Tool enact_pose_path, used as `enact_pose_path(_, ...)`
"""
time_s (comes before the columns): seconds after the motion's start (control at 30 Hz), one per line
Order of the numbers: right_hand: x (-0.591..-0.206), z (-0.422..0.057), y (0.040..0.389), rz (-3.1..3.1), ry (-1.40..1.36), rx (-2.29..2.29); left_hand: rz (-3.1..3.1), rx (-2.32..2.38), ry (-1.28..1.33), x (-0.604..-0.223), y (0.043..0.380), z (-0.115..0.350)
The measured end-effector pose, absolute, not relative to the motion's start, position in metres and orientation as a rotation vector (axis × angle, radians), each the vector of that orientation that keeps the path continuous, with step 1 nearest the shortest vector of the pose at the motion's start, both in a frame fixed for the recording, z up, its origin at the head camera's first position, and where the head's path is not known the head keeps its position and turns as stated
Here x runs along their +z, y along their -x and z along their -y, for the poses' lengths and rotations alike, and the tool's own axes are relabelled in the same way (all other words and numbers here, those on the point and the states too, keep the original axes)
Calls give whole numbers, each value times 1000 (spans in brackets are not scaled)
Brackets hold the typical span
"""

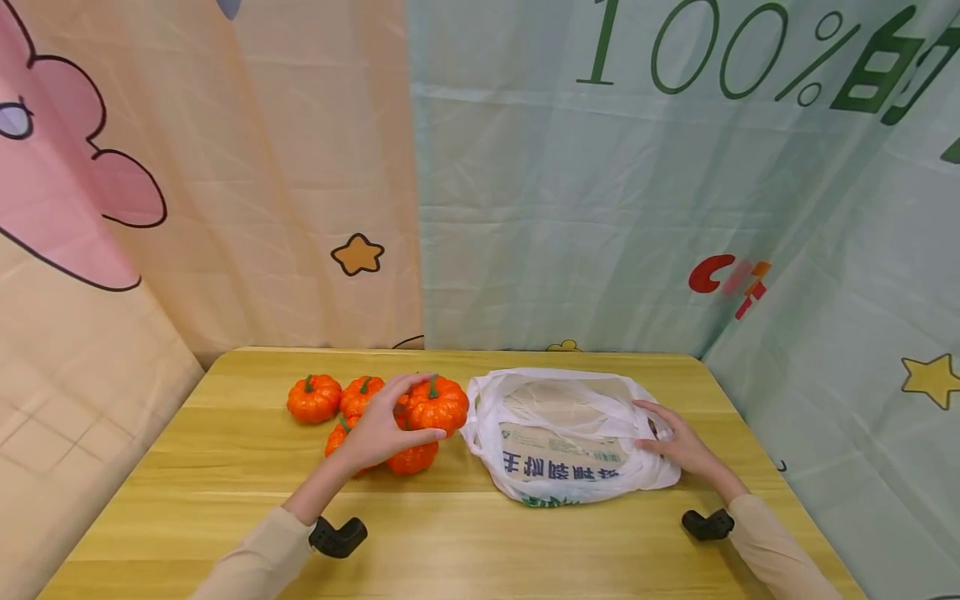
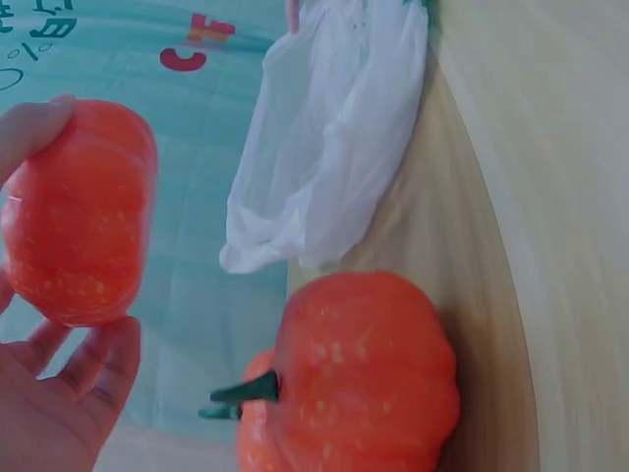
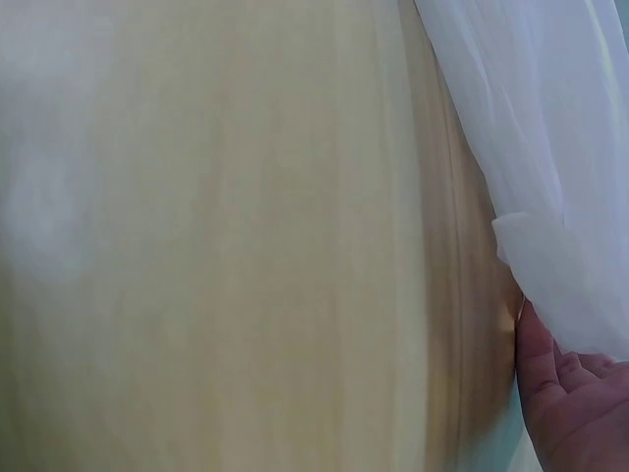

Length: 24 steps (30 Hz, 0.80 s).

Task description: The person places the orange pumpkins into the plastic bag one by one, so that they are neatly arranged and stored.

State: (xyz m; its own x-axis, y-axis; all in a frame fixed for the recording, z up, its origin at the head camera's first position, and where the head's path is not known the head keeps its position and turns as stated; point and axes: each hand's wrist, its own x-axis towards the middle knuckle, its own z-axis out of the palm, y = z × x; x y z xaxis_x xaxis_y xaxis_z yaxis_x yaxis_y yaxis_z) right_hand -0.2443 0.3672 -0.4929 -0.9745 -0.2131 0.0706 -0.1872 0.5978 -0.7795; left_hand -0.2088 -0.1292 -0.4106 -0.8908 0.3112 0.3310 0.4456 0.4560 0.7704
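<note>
My left hand (image 1: 377, 429) grips a small orange pumpkin (image 1: 437, 407) with a green stem, thumb on one side and fingers on the other. In the left wrist view this held pumpkin (image 2: 84, 216) is raised, apart from another pumpkin (image 2: 369, 374) on the table. A white plastic bag (image 1: 487, 417) with dark printing lies to its right, its mouth spread open. At the bag's right edge, my right hand (image 1: 684, 448) holds the thin plastic between thumb and fingers. The right wrist view shows these fingers (image 3: 539, 359) partly covered by the bag (image 3: 550, 167).
More orange pumpkins, among them one at the far left (image 1: 314, 398) and one nearer the front (image 1: 412, 459), sit grouped on the wooden table (image 1: 465, 550) left of the bag. Printed curtains (image 1: 562, 217) hang behind the table and at both sides.
</note>
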Motion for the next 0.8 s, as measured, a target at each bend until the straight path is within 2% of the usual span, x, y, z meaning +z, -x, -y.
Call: enact_pose_path(0.8,-494,-367,246,-2784,447,-1404,2612,-1636,699,-423,238,54)
